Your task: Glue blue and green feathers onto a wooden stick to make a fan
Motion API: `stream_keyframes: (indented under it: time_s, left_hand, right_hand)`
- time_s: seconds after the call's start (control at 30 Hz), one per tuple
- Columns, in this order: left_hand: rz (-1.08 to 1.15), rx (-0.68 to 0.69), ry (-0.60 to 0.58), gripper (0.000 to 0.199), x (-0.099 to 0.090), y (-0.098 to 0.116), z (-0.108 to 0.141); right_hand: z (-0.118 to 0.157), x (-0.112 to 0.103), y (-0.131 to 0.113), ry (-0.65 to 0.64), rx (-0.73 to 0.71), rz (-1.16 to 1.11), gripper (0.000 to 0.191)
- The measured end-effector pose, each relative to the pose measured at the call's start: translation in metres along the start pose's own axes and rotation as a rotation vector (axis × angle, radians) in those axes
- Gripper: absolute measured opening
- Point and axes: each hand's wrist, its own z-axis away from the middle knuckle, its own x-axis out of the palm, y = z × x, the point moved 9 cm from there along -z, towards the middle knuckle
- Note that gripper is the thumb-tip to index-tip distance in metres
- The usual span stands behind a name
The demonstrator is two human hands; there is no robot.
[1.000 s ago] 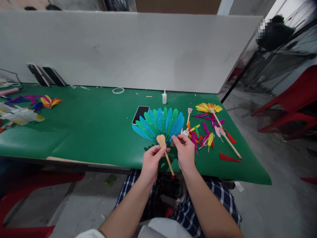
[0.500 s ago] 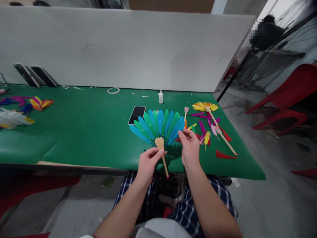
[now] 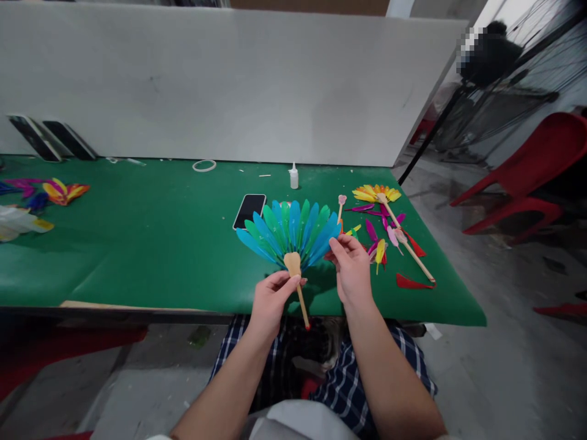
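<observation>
A feather fan with alternating blue and green feathers is spread above the table, its tan wooden handle slanting down to a red tip. My left hand is closed round the handle just below the heart-shaped base of the feathers. At the fan's right edge, my right hand pinches the outermost blue feather between thumb and fingers. Behind the fan lies a phone, partly covered by the feathers. Loose feathers in pink, purple, yellow and red lie just beyond my right hand.
A yellow feather fan and another wooden stick lie at the right of the green table. A small white bottle stands near the white board. Colourful feathers lie far left. Red chairs stand at right.
The whole view has shifted slightly, so things sit a little further left and higher. Both hands keep the same hold on the fan.
</observation>
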Motion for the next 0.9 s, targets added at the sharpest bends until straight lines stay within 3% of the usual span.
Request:
stream_keyframes:
  time_s: [0.27, 0.47, 0.53, 0.73, 0.9]
  left_hand:
    - [0.073, -0.015, 0.026, 0.015, -0.003, -0.003, -0.003]
    - [0.100, 0.012, 0.086, 0.017, -0.011, -0.001, -0.008]
    - [0.094, 0.037, 0.119, 0.016, -0.015, 0.001, -0.010]
    - [0.108, 0.118, 0.173, 0.015, -0.021, 0.016, -0.014]
    - [0.134, 0.100, 0.154, 0.016, -0.019, 0.020, -0.014]
  right_hand:
    - [0.000, -0.001, -0.001, -0.030, -0.014, -0.038, 0.022]
    - [0.004, 0.007, 0.012, -0.076, 0.045, 0.043, 0.024]
    - [0.007, 0.016, 0.022, -0.149, 0.094, 0.106, 0.024]
    - [0.030, 0.053, 0.053, -0.531, 0.196, 0.341, 0.023]
    - [0.044, 0.066, 0.059, -0.644, 0.220, 0.361, 0.020]
